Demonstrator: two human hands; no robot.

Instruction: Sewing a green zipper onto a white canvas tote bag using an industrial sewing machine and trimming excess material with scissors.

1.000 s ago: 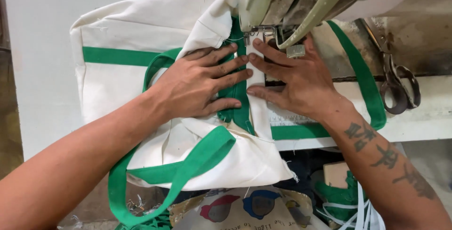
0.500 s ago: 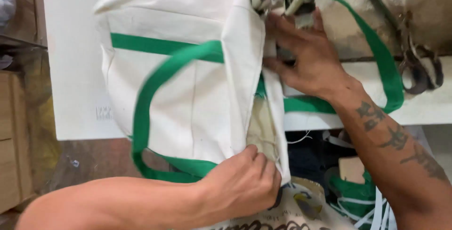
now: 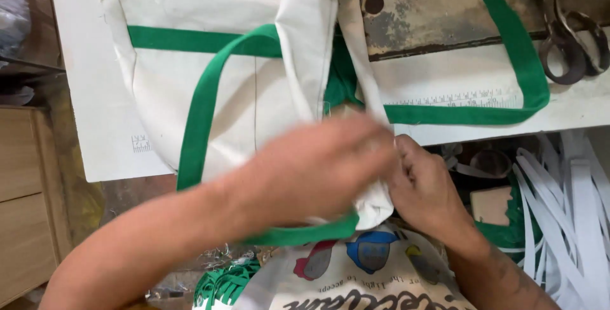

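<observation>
A cream canvas bag (image 3: 210,94) with green straps (image 3: 197,126) lies on a white worktable (image 3: 95,126), one end tucked under a sewing machine head. My left hand (image 3: 318,164) is blurred and lies over the bag's near corner, gripping the cloth. My right hand (image 3: 422,186) pinches the same cream fold at the table's front edge, right beside the left hand. A second green strap loop (image 3: 521,62) runs over the machine bed (image 3: 445,18).
Dark scissors (image 3: 572,43) rest on the machine bed at the far right. White strips (image 3: 565,208) hang below the table on the right. A printed apron (image 3: 368,272) covers my lap. A wooden cabinet (image 3: 25,202) stands at the left.
My right hand has come down from the machine to the bag's near corner. The left hand has shifted right and up over the fold, and the bag has slid toward me.
</observation>
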